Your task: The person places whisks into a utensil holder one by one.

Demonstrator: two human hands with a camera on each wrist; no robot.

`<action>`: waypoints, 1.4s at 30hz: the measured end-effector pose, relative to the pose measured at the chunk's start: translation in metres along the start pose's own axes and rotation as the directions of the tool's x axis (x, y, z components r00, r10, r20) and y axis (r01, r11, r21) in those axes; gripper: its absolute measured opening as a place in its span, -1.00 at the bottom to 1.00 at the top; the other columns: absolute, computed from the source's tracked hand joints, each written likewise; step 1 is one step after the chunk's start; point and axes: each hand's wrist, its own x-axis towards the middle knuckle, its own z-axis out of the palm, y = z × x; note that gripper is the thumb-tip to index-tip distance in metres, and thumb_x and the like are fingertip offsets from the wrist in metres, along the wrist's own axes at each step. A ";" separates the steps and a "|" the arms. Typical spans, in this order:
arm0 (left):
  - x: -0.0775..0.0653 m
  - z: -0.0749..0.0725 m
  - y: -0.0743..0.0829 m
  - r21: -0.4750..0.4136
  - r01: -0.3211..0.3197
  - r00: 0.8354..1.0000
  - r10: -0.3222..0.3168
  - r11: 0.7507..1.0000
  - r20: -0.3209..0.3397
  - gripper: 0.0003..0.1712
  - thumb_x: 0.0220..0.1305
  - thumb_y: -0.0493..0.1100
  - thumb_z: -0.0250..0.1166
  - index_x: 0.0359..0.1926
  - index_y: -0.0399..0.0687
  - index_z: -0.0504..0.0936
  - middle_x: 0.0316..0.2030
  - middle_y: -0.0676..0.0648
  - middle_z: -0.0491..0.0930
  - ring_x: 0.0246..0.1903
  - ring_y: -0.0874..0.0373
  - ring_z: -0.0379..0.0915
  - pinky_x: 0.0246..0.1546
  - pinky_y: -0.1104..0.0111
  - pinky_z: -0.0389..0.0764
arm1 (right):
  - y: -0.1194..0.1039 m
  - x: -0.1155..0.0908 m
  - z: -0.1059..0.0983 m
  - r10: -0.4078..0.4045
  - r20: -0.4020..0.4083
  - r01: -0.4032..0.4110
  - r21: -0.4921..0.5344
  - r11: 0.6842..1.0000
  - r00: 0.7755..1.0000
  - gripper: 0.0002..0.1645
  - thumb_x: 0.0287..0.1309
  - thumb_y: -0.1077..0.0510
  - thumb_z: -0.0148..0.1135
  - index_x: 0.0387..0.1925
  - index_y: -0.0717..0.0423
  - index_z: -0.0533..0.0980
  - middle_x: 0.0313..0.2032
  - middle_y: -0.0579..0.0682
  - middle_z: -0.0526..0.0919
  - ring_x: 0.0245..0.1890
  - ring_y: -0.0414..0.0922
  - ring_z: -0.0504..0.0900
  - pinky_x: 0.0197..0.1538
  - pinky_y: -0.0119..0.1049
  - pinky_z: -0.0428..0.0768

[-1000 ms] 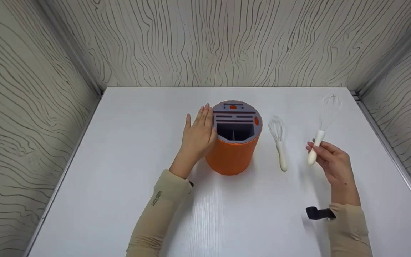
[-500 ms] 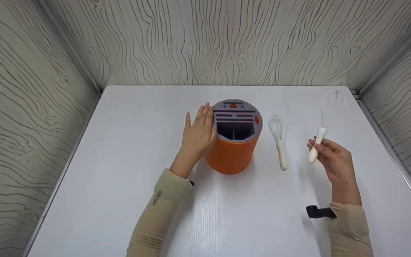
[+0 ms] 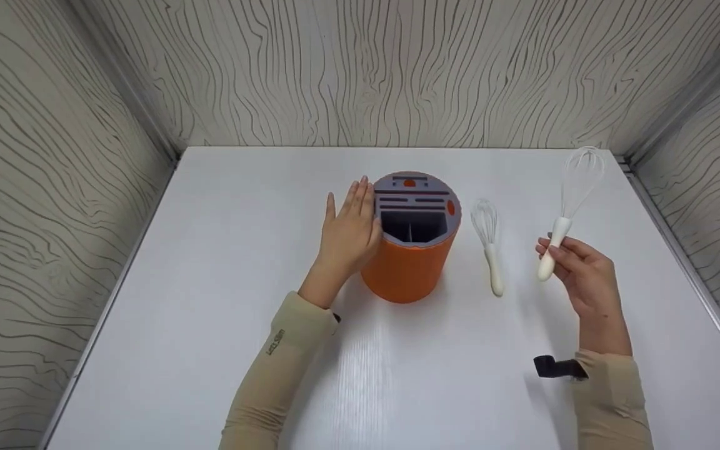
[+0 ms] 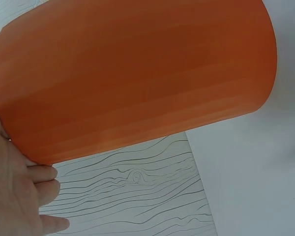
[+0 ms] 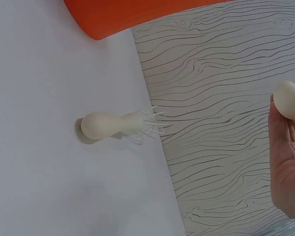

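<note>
An orange utensil holder (image 3: 405, 272) with a grey slotted top stands upright near the middle of the table. Flat against its left side rests my left hand (image 3: 349, 234), fingers straight, pointing away from me. In the left wrist view the holder's orange wall (image 4: 137, 73) fills much of the frame, and the fingers touch its upper edge. My right hand (image 3: 588, 272) pinches the cream handle of a whisk (image 3: 561, 232) above the table, wire loops up and away. Between holder and right hand, a smaller whisk (image 3: 493, 269) lies on the table, also seen as the lying whisk (image 5: 103, 126) in the right wrist view.
The white table (image 3: 210, 281) reaches back to a wood-grain patterned wall (image 3: 335, 75). Similar panels stand at the left and right, with metal edging along the table's sides. A black strap (image 3: 560, 367) sits on the right wrist.
The whisk in my right hand has risen slightly in the head view. My left hand stays on the holder, and the lying whisk stays in place.
</note>
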 end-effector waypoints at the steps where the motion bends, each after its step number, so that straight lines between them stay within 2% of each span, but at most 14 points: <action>1: 0.000 0.000 0.000 0.000 -0.001 1.000 0.001 1.000 -0.002 -0.33 0.42 -0.02 -0.25 0.44 -0.26 0.02 0.44 -0.14 -0.04 0.42 0.04 -0.15 0.34 -0.06 -0.18 | 0.000 0.000 0.001 -0.001 0.002 0.001 0.002 1.000 1.000 -0.75 0.20 0.47 0.07 -0.14 0.33 0.59 -0.22 0.12 0.70 -0.20 -0.09 0.70 -0.10 -0.35 0.58; 21: 0.004 0.001 0.005 -0.032 -0.001 1.000 0.001 1.000 0.010 -0.33 0.42 -0.02 -0.25 0.44 -0.27 0.01 0.44 -0.15 -0.06 0.43 0.04 -0.18 0.34 -0.06 -0.19 | -0.002 0.001 0.020 -0.010 0.027 0.009 0.027 1.000 1.000 -0.74 0.18 0.49 0.07 -0.13 0.34 0.58 -0.23 0.15 0.70 -0.21 -0.07 0.70 -0.10 -0.34 0.58; 28: 0.005 0.000 0.006 0.008 -0.016 1.000 0.016 1.000 0.015 -0.33 0.42 -0.02 -0.24 0.43 -0.28 0.01 0.44 -0.17 -0.04 0.42 0.03 -0.17 0.33 -0.08 -0.12 | 0.000 0.000 0.026 -0.024 0.057 0.021 0.064 0.998 0.998 -0.72 0.19 0.52 0.02 -0.13 0.37 0.58 -0.24 0.17 0.70 -0.21 -0.05 0.70 -0.10 -0.32 0.59; 42: 0.005 0.002 0.006 -0.016 0.004 1.000 -0.003 1.000 0.029 -0.33 0.43 -0.02 -0.26 0.44 -0.27 -0.02 0.45 -0.14 -0.08 0.43 0.05 -0.21 0.34 -0.05 -0.18 | -0.002 -0.001 0.040 -0.053 0.060 0.051 0.024 0.998 0.997 -0.70 0.19 0.52 0.02 -0.12 0.33 0.58 -0.24 0.15 0.70 -0.21 -0.06 0.70 -0.10 -0.33 0.59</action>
